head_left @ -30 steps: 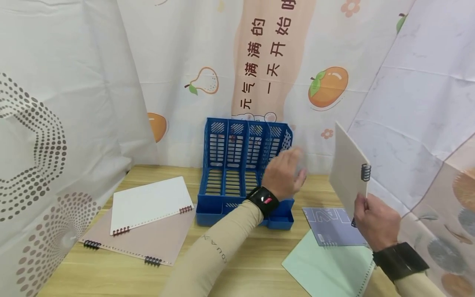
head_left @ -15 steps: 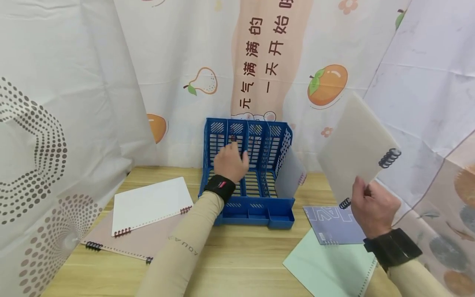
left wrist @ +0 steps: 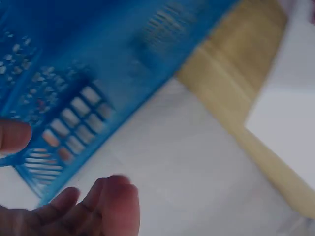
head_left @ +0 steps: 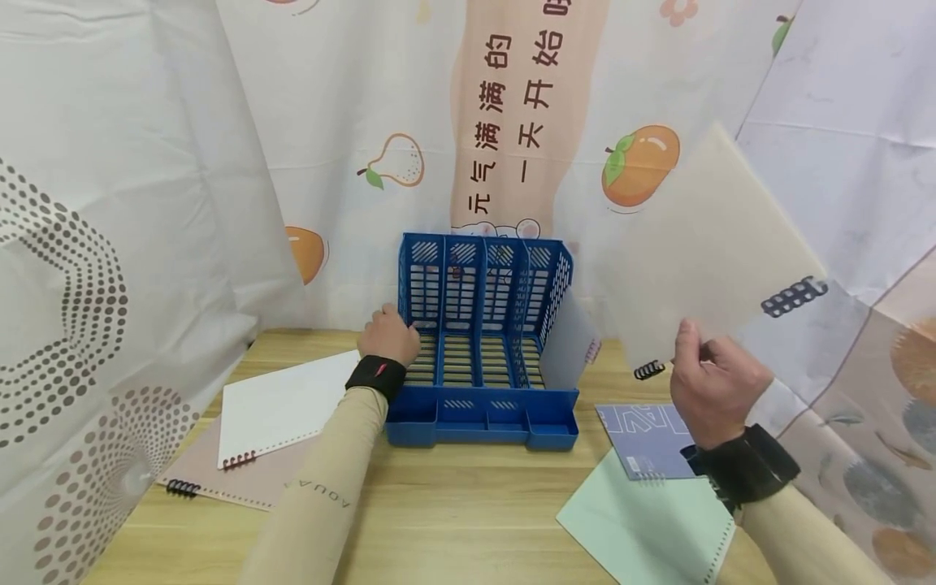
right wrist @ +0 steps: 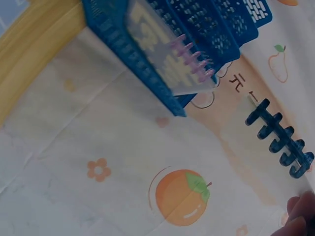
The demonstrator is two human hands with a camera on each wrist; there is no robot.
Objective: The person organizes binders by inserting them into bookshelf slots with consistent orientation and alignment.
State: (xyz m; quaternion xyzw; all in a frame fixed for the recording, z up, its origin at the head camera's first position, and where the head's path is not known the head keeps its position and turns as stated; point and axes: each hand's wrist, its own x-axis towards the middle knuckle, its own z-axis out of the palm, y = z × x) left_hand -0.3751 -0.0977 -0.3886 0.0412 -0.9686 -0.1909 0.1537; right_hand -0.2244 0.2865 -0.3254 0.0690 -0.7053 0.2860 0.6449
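Nearest, the left sleeve (head_left: 322,479) reaches over the table (head_left: 453,528) and hides part of a pink notebook (head_left: 252,481), leaving one black coil showing. A white notebook (head_left: 285,406) with red rings lies on top of the pink one. To the right, a violet notebook (head_left: 647,443) overlaps the far end of a mint notebook (head_left: 643,520); the right wristband (head_left: 749,467) stands in front of their right-hand corners.

The right hand (head_left: 718,390) pinches a cream spiral notebook (head_left: 717,252) between thumb and fingers, raised and tilted in the air right of the blue file rack (head_left: 475,395) and apart from it. The head view shows both black coils; the right wrist view shows one, with five rings, and only the fingertips.

The left hand (head_left: 389,337) is at the rack's left wall. The head view gives mostly its back; the left wrist view shows thumb and fingers wide apart, with the wall between. I cannot tell whether they touch it.

The rack has four slots. A pink-ringed notebook (head_left: 566,345) stands in the rightmost, plain from the head but with pale yellow lettering in the right wrist view. That makes six notebooks: one held, one racked, four lying down.

Behind hangs a printed curtain (head_left: 336,97) with fruit and Chinese characters.
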